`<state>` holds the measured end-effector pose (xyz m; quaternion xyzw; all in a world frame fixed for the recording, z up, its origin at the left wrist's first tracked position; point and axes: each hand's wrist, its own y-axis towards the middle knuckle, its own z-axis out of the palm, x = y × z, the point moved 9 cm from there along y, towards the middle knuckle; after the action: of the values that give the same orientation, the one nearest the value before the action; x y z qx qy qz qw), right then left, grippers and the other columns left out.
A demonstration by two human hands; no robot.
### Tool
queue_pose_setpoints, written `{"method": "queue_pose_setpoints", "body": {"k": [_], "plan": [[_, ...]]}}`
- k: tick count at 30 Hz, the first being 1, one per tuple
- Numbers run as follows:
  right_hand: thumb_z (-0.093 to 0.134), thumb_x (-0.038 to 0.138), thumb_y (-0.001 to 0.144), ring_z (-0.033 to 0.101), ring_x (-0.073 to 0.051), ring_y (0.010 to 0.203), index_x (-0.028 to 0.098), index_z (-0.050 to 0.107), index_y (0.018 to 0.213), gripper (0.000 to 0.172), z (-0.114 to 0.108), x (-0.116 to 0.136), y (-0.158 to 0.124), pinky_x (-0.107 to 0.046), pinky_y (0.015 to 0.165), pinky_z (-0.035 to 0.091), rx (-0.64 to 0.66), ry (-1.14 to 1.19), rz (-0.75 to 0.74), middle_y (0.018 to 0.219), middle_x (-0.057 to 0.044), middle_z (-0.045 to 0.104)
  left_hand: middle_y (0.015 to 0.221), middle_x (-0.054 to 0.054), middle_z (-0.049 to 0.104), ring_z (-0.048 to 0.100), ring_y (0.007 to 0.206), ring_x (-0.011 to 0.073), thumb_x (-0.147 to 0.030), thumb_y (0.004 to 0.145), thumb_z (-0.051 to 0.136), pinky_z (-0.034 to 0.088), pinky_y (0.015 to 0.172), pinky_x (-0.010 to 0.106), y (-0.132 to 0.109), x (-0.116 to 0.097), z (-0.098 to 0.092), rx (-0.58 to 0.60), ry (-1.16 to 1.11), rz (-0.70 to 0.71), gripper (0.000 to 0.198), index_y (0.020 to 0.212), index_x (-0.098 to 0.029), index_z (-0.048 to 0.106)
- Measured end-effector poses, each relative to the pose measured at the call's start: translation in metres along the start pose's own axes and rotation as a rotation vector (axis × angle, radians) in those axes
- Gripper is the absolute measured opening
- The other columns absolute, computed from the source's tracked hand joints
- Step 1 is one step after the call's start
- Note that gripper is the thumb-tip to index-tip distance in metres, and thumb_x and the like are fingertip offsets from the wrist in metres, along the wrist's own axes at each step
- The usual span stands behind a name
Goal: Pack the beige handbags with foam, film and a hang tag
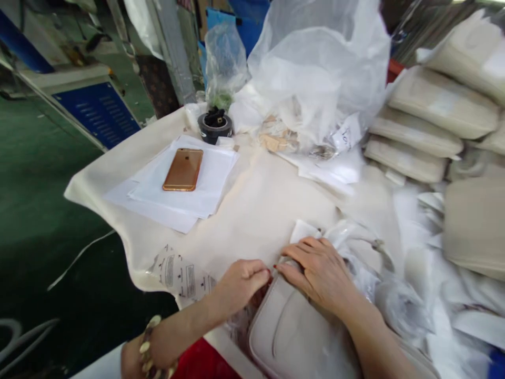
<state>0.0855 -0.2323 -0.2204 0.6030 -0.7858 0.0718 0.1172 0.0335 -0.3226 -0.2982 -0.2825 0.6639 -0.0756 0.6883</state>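
A pale grey-beige handbag [300, 334] with a stitched edge lies at the front of the table, partly under my forearm. My right hand [319, 268] rests over its top edge, fingers curled round it and thumb on the near face. Beside that corner, my left hand [242, 284] is closed in a pinch at the bag's side edge; what sits between its fingertips is hidden. A clear plastic bag with printed text [189, 279] lies left of my left hand and runs beneath it. Crumpled clear wrapping [363, 279] lies right of the handbag.
A gold phone [183, 169] lies on white paper sheets [213, 192]. Behind them stands a black tape roll [215, 126]. A large translucent plastic sack [319, 68] is at the back. Wrapped beige bags [442, 100] are stacked at right. The table's cloth edge [98, 216] drops off at left.
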Motion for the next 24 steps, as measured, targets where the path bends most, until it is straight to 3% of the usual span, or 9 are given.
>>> {"method": "queue_pose_setpoints", "body": {"k": [3,5,10,14,16,18,20,22,24], "plan": [[0.050,0.043,0.091,0.055,-0.021,0.090,0.020,0.064,0.091,0.027,0.000,0.001,0.000,-0.036,0.082,0.034,-0.024,-0.043,0.014,0.085,-0.003,0.068,0.092,0.008,0.063,0.059,0.086,0.0236,-0.044,0.073,0.054,0.046,0.079,0.037,-0.011,-0.021,-0.007,-0.190,0.217,0.183,0.048,0.110,-0.014,0.055],[0.048,0.041,0.092,0.057,-0.021,0.091,0.019,0.064,0.092,0.028,0.000,0.002,0.001,-0.037,0.084,0.036,-0.028,-0.051,0.024,0.087,-0.005,0.069,0.123,0.016,0.053,0.049,0.113,0.0295,-0.039,0.062,0.066,0.037,0.099,0.042,-0.013,-0.035,-0.001,-0.286,0.253,0.306,0.074,0.127,-0.011,0.042],[0.047,0.030,0.094,0.057,-0.017,0.105,0.017,0.057,0.113,0.025,-0.041,0.005,-0.008,-0.033,0.093,0.040,-0.096,0.051,0.030,0.114,-0.005,0.065,0.134,0.021,0.044,0.041,0.125,0.0321,-0.036,0.062,0.066,0.028,0.107,0.043,0.001,-0.029,0.018,-0.210,0.175,0.202,0.088,0.135,-0.004,0.030],[0.046,0.032,0.093,0.052,-0.019,0.114,0.017,0.053,0.119,0.031,-0.105,-0.006,-0.076,-0.037,0.097,0.041,-0.384,0.095,0.179,0.121,-0.008,0.060,0.136,0.020,0.043,0.043,0.123,0.0332,-0.041,0.066,0.064,0.035,0.102,0.043,-0.004,-0.027,0.014,-0.203,0.164,0.147,0.085,0.137,-0.007,0.031],[0.042,0.038,0.093,0.053,-0.022,0.114,0.018,0.052,0.120,0.036,-0.112,-0.024,-0.133,-0.042,0.096,0.043,-0.544,0.117,0.362,0.122,-0.011,0.059,0.132,0.019,0.048,0.047,0.119,0.0332,-0.042,0.066,0.066,0.040,0.096,0.041,-0.006,-0.026,0.011,-0.211,0.146,0.143,0.081,0.134,-0.010,0.036],[0.042,0.047,0.088,0.052,-0.027,0.116,0.015,0.051,0.121,0.047,-0.092,-0.048,-0.195,-0.048,0.096,0.043,-0.671,0.164,0.641,0.123,-0.015,0.057,0.125,0.017,0.055,0.052,0.114,0.0325,-0.042,0.063,0.070,0.044,0.090,0.040,-0.006,-0.026,0.010,-0.209,0.105,0.134,0.077,0.129,-0.012,0.043],[0.042,0.058,0.081,0.049,-0.033,0.120,0.009,0.050,0.122,0.064,-0.049,-0.069,-0.244,-0.053,0.097,0.042,-0.693,0.309,0.918,0.126,-0.021,0.054,0.116,0.015,0.061,0.057,0.106,0.0313,-0.040,0.058,0.075,0.047,0.084,0.038,-0.003,-0.023,0.013,-0.164,0.015,0.097,0.074,0.122,-0.013,0.048],[0.039,0.066,0.077,0.047,-0.033,0.123,0.009,0.049,0.124,0.074,-0.006,-0.075,-0.263,-0.050,0.103,0.037,-0.647,0.522,1.026,0.131,-0.021,0.051,0.107,0.012,0.065,0.061,0.097,0.0298,-0.039,0.054,0.078,0.050,0.077,0.036,-0.001,-0.021,0.019,-0.099,-0.072,0.055,0.071,0.115,-0.014,0.052],[0.036,0.069,0.077,0.044,-0.030,0.126,0.012,0.049,0.126,0.076,0.016,-0.071,-0.264,-0.045,0.108,0.032,-0.650,0.675,1.027,0.133,-0.018,0.051,0.097,0.011,0.067,0.064,0.086,0.0281,-0.039,0.051,0.079,0.051,0.071,0.035,-0.001,-0.025,0.026,-0.039,-0.120,0.036,0.067,0.108,-0.014,0.055]]}}
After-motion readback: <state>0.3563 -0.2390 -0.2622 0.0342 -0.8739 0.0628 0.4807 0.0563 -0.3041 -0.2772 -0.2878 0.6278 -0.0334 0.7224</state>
